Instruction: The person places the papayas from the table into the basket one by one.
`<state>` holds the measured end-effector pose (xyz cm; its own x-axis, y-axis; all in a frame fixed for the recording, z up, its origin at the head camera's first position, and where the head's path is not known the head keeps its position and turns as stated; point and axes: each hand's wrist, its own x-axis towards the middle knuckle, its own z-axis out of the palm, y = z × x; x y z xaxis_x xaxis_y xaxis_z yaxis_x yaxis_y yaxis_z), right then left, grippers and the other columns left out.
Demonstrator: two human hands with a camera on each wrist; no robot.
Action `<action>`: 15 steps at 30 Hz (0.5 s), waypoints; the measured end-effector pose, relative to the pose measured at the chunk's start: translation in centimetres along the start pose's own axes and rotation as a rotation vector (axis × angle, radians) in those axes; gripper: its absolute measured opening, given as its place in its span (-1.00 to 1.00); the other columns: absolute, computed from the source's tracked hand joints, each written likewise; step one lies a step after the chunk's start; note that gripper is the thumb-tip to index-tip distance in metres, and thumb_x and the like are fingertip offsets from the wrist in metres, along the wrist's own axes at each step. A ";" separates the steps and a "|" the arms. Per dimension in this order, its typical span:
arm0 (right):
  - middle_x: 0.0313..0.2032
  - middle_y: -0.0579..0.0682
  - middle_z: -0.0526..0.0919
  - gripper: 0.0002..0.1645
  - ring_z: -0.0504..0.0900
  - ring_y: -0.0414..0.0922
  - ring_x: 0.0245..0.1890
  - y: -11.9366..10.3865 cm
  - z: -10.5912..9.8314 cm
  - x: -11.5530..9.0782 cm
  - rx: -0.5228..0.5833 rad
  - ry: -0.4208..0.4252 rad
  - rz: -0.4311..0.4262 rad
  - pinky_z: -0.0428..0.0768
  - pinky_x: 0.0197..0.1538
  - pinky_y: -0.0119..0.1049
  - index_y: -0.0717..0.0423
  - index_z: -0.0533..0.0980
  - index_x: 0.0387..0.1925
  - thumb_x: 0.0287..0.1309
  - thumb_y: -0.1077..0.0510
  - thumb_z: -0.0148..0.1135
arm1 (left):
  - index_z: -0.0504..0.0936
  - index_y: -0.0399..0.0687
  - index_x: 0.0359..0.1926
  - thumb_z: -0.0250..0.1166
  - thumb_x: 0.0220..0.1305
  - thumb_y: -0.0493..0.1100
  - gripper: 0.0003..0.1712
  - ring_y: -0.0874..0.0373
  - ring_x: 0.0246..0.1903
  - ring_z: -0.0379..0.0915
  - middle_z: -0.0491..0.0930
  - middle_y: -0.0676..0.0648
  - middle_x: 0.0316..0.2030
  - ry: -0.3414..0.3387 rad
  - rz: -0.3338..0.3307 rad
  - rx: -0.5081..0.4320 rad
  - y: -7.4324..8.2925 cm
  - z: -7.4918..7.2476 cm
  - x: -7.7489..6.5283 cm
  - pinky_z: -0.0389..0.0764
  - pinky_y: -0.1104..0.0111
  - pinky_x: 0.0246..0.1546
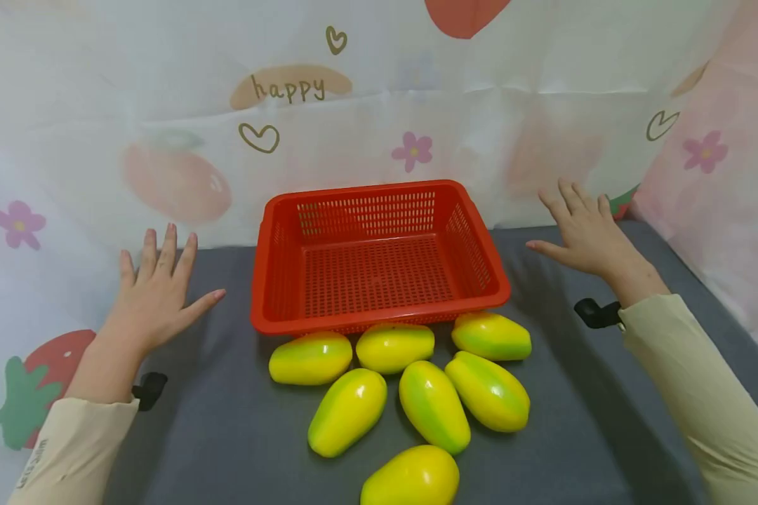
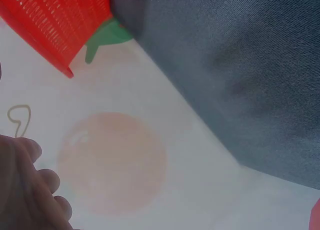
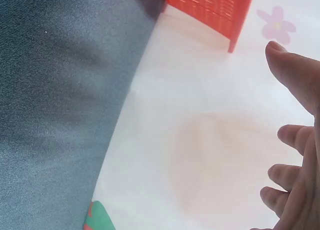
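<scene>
My left hand (image 1: 154, 298) is held left of a red plastic basket (image 1: 379, 312), fingers spread and nothing in it. On the basket's other side my right hand (image 1: 587, 231) is likewise spread and holds nothing. The basket has slotted walls, a mesh floor and no contents. Several yellow-green mangoes lie in front of it; three, a left one (image 1: 311, 359), a middle one (image 1: 395, 348) and a right one (image 1: 491, 337), are close along its front wall. Nearer me lie more, among them a mango (image 1: 434, 407) at the centre and one (image 1: 410, 480) cut by the bottom edge.
A grey cloth (image 1: 227, 449) covers the table. Behind it and at both sides hangs a pale curtain (image 1: 480, 133) printed with fruit, flowers and hearts; the basket's back stands close to it. Black wrist straps (image 1: 596, 313) show at both sleeves.
</scene>
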<state>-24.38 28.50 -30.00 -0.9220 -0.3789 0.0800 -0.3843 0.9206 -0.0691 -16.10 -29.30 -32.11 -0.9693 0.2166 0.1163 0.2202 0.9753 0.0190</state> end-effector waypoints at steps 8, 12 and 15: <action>0.41 0.39 -0.28 0.06 -0.27 0.34 0.39 0.3 -0.1 0.1 -0.018 0.008 -0.007 -0.31 0.26 0.38 0.21 -0.14 0.46 0.20 -0.24 0.10 | -0.27 -0.25 0.46 -0.03 0.28 0.32 0.06 -0.32 0.36 -0.69 -0.47 -0.37 0.42 0.001 -0.005 0.026 -0.2 -0.2 0.2 -0.55 -0.29 0.19; 0.42 0.37 -0.31 0.06 -0.31 0.32 0.39 0.5 0.0 0.0 -0.027 0.005 -0.003 -0.31 0.26 0.37 0.20 -0.15 0.46 0.21 -0.24 0.10 | -0.27 -0.24 0.46 -0.01 0.28 0.30 0.05 -0.31 0.36 -0.71 -0.47 -0.36 0.42 0.004 -0.002 0.044 -0.2 -0.3 0.3 -0.57 -0.27 0.19; 0.42 0.36 -0.32 0.05 -0.32 0.31 0.39 0.5 0.1 -0.1 -0.044 0.008 0.000 -0.32 0.26 0.38 0.20 -0.13 0.46 0.20 -0.20 0.14 | -0.25 -0.25 0.46 0.04 0.28 0.24 0.04 -0.30 0.36 -0.71 -0.46 -0.37 0.42 0.008 0.005 0.077 -0.1 -0.3 0.4 -0.58 -0.26 0.19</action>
<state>-24.49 28.96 -30.16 -0.9214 -0.3785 0.0877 -0.3819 0.9239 -0.0248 -16.43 -29.34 -31.72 -0.9674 0.2209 0.1239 0.2153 0.9749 -0.0577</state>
